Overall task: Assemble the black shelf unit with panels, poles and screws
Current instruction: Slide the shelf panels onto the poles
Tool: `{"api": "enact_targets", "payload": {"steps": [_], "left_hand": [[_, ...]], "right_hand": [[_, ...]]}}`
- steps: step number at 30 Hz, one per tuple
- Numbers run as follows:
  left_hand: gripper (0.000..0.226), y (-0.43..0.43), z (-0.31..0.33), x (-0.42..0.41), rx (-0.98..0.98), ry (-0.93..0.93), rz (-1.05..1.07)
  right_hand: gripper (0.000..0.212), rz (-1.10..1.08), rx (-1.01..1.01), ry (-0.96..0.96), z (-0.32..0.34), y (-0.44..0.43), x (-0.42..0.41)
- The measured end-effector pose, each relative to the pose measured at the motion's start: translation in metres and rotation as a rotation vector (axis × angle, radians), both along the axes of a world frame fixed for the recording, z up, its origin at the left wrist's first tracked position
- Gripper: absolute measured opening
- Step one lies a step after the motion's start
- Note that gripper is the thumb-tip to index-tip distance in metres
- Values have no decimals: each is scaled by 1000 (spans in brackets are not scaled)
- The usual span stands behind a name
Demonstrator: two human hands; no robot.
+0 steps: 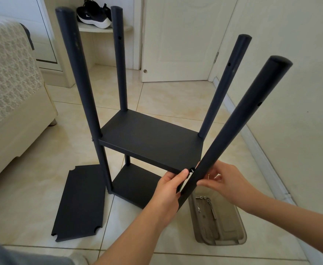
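While left hand grips pole, screw tray lies beside.

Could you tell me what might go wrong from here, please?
The near pole leans away from the corner of the middle panel, leaving a gap, so the joint may fasten crooked. The left hand grips that pole low down; a slip could tip it. The tray of fittings lies right beneath and could be knocked.

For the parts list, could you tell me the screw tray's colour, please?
The tray is translucent grey-brown; head view.
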State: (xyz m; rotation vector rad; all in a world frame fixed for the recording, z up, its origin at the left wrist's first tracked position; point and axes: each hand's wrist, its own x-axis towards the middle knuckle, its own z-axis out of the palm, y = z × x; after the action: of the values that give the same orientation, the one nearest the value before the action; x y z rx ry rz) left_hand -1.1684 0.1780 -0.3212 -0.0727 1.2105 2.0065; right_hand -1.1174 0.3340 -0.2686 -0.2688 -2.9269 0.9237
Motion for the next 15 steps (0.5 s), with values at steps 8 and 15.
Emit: {"api": "enact_targets", "payload": {"steps": [8, 15], "left_hand": [[15, 0, 0, 0, 0, 12, 3], [19, 0, 0, -2, -16, 12, 2]], "right_hand": [[30, 17, -25, 3, 3, -3, 0], [33, 33, -45, 11, 1, -6, 0]]}}
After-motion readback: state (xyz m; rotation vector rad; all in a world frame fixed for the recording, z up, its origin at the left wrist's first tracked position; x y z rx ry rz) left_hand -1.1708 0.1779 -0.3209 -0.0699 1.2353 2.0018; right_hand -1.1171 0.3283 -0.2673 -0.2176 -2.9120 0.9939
